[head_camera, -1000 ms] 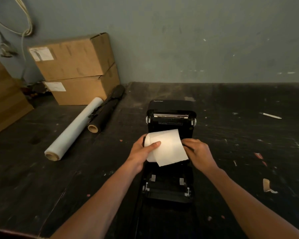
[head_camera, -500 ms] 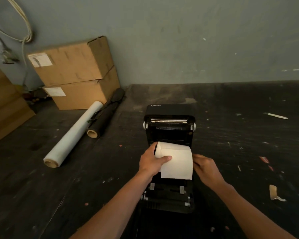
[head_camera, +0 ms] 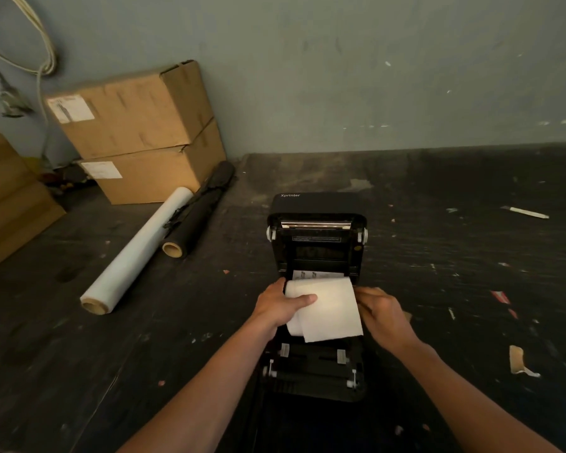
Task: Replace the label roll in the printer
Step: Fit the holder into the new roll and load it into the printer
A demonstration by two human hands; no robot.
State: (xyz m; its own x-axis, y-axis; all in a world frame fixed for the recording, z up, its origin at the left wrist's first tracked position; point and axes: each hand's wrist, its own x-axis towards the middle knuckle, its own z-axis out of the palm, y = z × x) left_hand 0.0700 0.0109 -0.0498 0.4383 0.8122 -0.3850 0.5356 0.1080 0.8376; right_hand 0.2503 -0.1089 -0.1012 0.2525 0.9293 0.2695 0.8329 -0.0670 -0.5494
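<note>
— White paper is what we have in our hands: the label roll, sitting over the open bay of the black printer, its loose end hanging toward us.

— How are we gripping it?

— Our left hand curls round the roll's left end, thumb laid across the front of the paper. Our right hand is at the roll's right end, fingers bent; the paper hides their tips, so we cannot tell whether they pinch the roll or only touch it.

— And the printer itself?

— Its lid stands upright behind the roll, and it sits on the dark, scuffed table.

— Anything else on our table?

— Well to our left lie a white film roll and a black roll side by side, with two stacked cardboard boxes behind them against the wall.
</note>
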